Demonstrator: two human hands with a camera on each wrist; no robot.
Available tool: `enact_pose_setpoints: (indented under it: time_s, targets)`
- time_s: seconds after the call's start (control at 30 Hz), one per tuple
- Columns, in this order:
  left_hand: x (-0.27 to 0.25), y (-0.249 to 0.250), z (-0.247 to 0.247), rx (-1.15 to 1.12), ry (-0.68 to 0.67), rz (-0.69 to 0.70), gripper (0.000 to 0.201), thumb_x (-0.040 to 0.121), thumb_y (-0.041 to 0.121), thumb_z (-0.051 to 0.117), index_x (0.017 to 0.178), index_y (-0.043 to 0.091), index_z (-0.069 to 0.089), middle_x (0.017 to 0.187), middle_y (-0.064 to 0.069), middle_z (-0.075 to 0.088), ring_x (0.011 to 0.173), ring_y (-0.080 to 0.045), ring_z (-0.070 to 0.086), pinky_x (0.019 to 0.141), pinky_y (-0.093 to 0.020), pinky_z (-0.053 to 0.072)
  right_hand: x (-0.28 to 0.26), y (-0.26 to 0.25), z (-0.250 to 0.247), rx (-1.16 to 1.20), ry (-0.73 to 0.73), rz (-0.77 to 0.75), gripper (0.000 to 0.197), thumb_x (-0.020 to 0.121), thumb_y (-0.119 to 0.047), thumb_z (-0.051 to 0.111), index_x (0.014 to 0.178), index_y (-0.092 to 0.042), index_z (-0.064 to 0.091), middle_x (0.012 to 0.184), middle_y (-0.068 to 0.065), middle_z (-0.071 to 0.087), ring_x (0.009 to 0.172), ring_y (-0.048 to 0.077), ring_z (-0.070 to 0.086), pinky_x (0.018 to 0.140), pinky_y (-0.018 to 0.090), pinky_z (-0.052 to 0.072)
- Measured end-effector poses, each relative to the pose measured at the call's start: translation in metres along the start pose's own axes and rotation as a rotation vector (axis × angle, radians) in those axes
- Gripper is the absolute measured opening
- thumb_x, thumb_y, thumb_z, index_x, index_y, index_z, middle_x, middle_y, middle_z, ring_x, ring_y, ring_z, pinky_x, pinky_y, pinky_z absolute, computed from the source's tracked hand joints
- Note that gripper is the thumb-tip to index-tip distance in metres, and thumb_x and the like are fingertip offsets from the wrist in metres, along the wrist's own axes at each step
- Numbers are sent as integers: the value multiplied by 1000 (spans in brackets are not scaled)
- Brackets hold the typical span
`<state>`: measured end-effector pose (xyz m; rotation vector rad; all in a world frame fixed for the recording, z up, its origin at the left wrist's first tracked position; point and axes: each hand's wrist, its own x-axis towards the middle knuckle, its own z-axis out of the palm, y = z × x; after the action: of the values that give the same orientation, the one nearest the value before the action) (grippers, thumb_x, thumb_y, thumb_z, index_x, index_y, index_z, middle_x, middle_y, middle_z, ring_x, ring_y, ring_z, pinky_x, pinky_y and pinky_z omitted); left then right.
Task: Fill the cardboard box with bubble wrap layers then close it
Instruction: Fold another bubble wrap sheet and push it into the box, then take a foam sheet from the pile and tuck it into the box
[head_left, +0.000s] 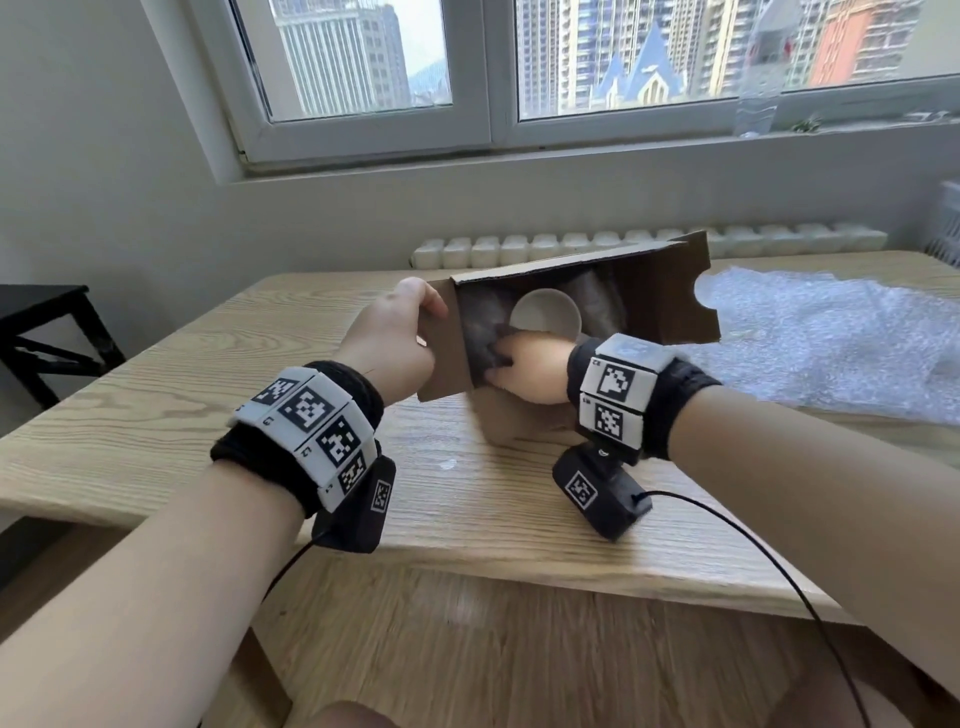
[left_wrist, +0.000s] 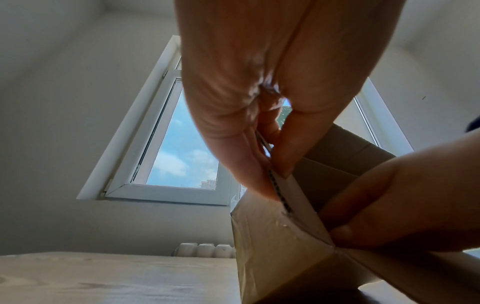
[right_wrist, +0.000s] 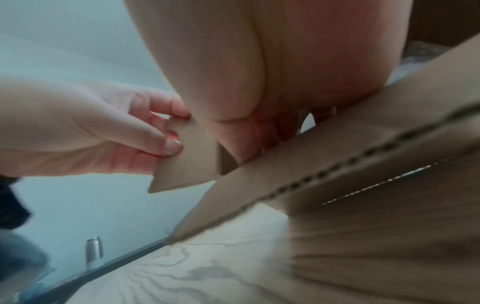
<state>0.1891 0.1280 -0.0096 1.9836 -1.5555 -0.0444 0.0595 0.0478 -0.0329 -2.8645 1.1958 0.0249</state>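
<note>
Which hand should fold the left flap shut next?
Likely left: the left hand already pinches the left flap. The right hand is inside the cardboard box and must withdraw first.

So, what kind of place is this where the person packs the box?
Probably a room in a high-rise flat or small office, not a warehouse. A plain wooden table stands under a white-framed window looking out on tower blocks, with a radiator along the wall below it.

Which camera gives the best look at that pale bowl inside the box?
The head view: it looks down into the open cardboard box and shows the bowl whole, with the right hand beside it. Both wrist views show only cardboard and hands; the bowl is hidden.
</note>
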Motion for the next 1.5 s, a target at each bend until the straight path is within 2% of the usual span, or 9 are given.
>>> enact_pose_setpoints:
  time_s: [0.27, 0.37, 0.53, 0.8, 0.93, 1.13, 1.23, 1.4, 1.5]
  targets:
    - [23, 5, -5, 79, 93, -107, 43, 83, -6, 39, 118, 14, 56, 126, -14, 48, 101, -29, 54, 75, -27, 40, -38, 43, -13, 97, 107, 114, 56, 83, -40, 61, 134, -25, 46, 131, 2, 55, 124, 25, 49, 106, 40, 32]
    - [27, 8, -4, 70, 155, -132, 44, 85, -6, 39, 120, 12, 59, 138, -13, 37, 115, -30, 51, 92, -29, 41, -42, 59, -15, 98, 156, 187, 62, 82, -41, 61, 138, -24, 40, 133, 4, 52, 127, 25, 45, 106, 37, 28]
    - [15, 24, 11, 327, 198, 2, 35, 86, 15, 55, 120, 21, 56, 157, -1, 5, 143, -30, 7, 118, -46, 11, -46, 64, -9, 135, 216, 133, 67, 80, -22, 62, 141, -28, 33, 138, 3, 45, 134, 25, 34, 115, 43, 16]
    - [5, 56, 48, 624, -38, 202, 51, 93, 59, 24, 135, 36, 42, 145, 14, 44, 146, -15, 13, 107, -60, -19, -41, 70, -6, 226, 384, 160, 42, 93, -26, 45, 135, -27, 44, 137, 0, 44, 136, 21, 30, 116, 46, 10]
    - [14, 62, 54, 643, 45, 195, 36, 99, 29, 30, 132, 33, 42, 134, 14, 52, 137, -14, 34, 111, -65, -9, -56, 89, -12, 349, 488, 275, 39, 87, -18, 53, 124, -12, 46, 133, 11, 40, 124, 29, 39, 104, 38, 34]
    - [39, 69, 56, 585, 35, 82, 55, 93, 9, 30, 144, 28, 28, 147, 8, 38, 138, -15, 33, 116, -57, 8, -80, 139, -13, 202, 16, 417, 23, 88, -19, 50, 92, -4, 67, 86, 8, 60, 83, 25, 55, 64, 24, 45]
    - [47, 71, 59, 595, 6, 33, 58, 93, 13, 36, 147, 26, 22, 154, 5, 27, 143, -15, 25, 116, -56, 11, -85, 153, -4, 142, -211, 420, 32, 88, -20, 52, 104, 2, 68, 86, 12, 64, 79, 22, 54, 63, 25, 42]
    - [43, 84, 68, 537, 38, 96, 55, 97, 18, 35, 149, 19, 19, 159, -2, 15, 147, -17, 12, 120, -46, 6, -86, 164, -7, 158, -199, 456, 42, 94, -27, 48, 57, -7, 47, 60, 2, 44, 54, 14, 40, 51, 23, 33]
    - [32, 100, 74, 465, 64, 218, 53, 98, 22, 34, 149, 19, 20, 159, -1, 14, 148, -16, 7, 121, -41, 1, -86, 167, -6, 128, -205, 431, 34, 94, -24, 48, 68, -4, 58, 72, 7, 56, 65, 17, 53, 59, 24, 42]
